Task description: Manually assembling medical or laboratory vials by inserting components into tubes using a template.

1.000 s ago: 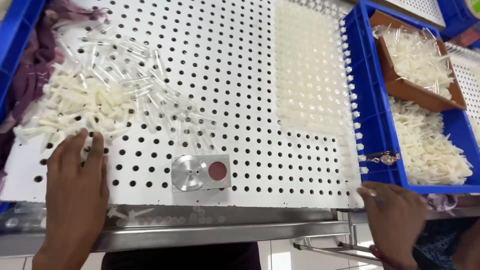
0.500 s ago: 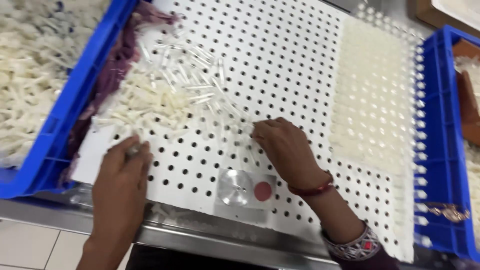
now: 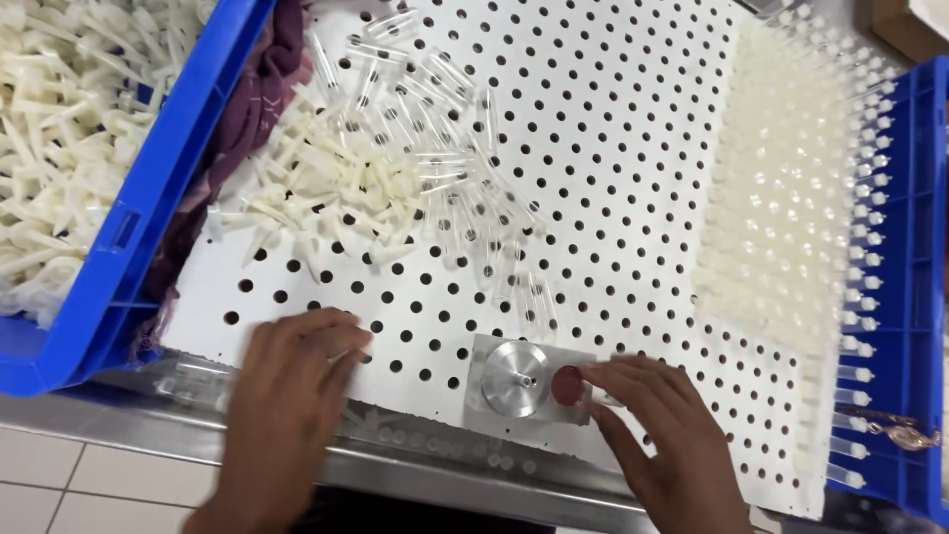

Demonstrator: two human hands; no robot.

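Right block of perforated board (image 3: 633, 178) filled with tubes (image 3: 791, 198), loose tube pile (image 3: 395, 178) left unplaced; left hand (image 3: 287, 396) flat, empty; right hand (image 3: 662, 435) fingertips touching red button (image 3: 566, 386), gripping nothing.

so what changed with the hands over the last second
The right hand went from the board's lower right edge up to the clear tubes, then drew back to the small metal block with a red button, fingertips now at the button. The left hand stays flat on the white perforated board. The pile of clear tubes and white caps and the blue plastic bin look unchanged.
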